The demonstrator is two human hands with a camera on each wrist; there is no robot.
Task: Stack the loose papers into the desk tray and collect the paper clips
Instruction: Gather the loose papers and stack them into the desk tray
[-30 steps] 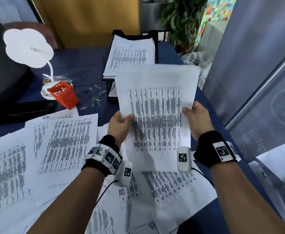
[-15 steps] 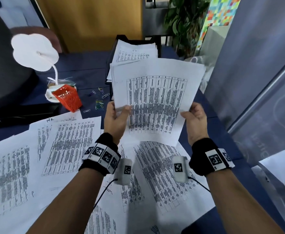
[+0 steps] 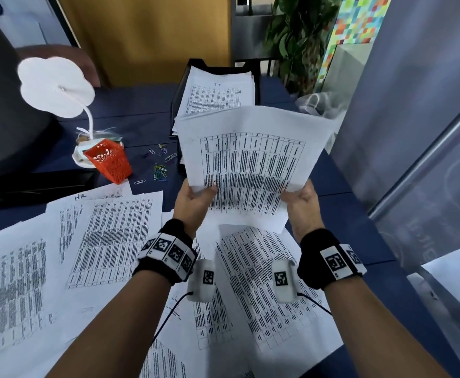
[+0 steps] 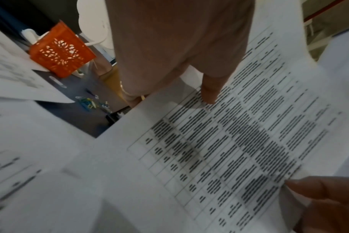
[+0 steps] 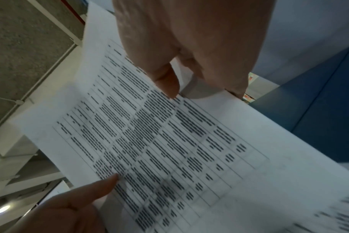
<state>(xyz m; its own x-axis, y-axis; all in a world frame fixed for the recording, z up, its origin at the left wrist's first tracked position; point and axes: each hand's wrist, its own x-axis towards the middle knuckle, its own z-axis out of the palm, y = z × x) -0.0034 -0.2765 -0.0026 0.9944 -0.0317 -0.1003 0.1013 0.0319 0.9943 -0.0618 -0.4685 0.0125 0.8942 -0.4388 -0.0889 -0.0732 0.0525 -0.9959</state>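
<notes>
A printed sheet [image 3: 253, 162] is held in the air just in front of the black desk tray [image 3: 181, 85]. My left hand [image 3: 196, 199] pinches its lower left edge, thumb on top. My right hand [image 3: 301, 199] pinches its lower right edge. In the left wrist view the thumb presses the sheet [image 4: 229, 141]; the right wrist view shows the same grip on the sheet [image 5: 169, 141]. The tray holds a stack of papers [image 3: 218, 94]. Several loose sheets [image 3: 109, 236] cover the near table. Coloured paper clips [image 3: 159, 170] lie scattered left of the tray.
An orange mesh cup [image 3: 109, 160] stands left of the clips, beside a white desk lamp [image 3: 57, 88]. A dark monitor [image 3: 8, 105] fills the far left. A grey panel [image 3: 414, 132] runs along the right side of the blue table [image 3: 141, 105]. A plant [image 3: 299, 36] stands behind.
Both hands have carried the sheet forward and up toward the tray, and it has tipped flatter, its far edge now overlapping the tray's front.
</notes>
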